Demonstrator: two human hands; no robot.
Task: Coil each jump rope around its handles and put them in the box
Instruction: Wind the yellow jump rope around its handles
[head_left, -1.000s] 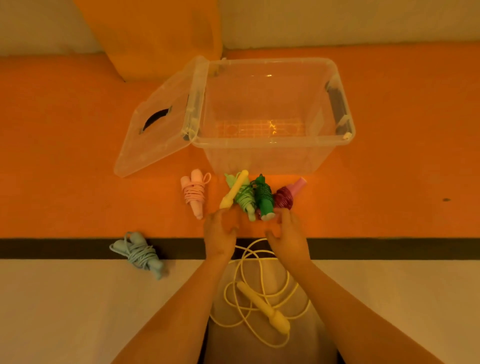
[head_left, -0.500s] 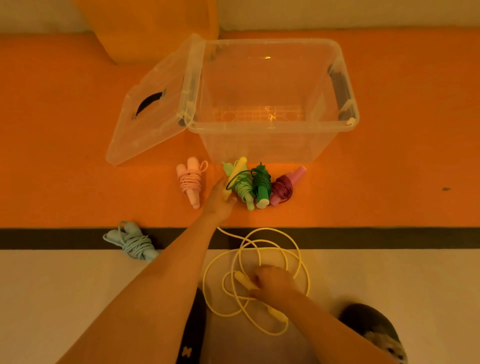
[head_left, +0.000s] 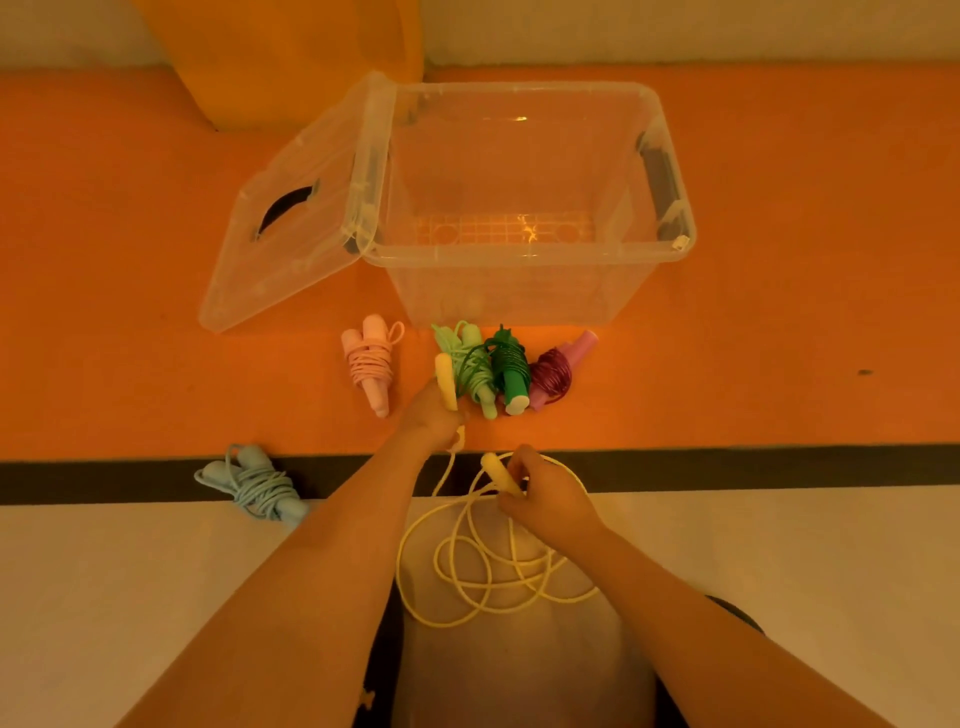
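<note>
My left hand (head_left: 431, 418) grips one yellow handle (head_left: 445, 380), which points away from me beside the coiled ropes. My right hand (head_left: 545, 496) holds the other yellow handle (head_left: 500, 472) above the black stripe. The yellow cord (head_left: 470, 566) lies in loose loops on the floor under my hands. Coiled ropes lie in a row before the box: pink (head_left: 370, 364), light green (head_left: 470, 371), dark green (head_left: 510, 370) and purple (head_left: 556, 371). A light blue coiled rope (head_left: 257, 486) lies to the left. The clear plastic box (head_left: 670, 218) stands open, nothing inside.
The box's clear lid (head_left: 291, 234) hangs open to the left, resting on the orange mat (head_left: 779, 338). A black stripe (head_left: 779, 467) divides the mat from the pale floor (head_left: 104, 597). An orange upright object (head_left: 291, 57) stands behind the box.
My right hand lifted the second yellow handle off the floor and brought it forward to the stripe. My left hand pulled its handle slightly back from the green coils.
</note>
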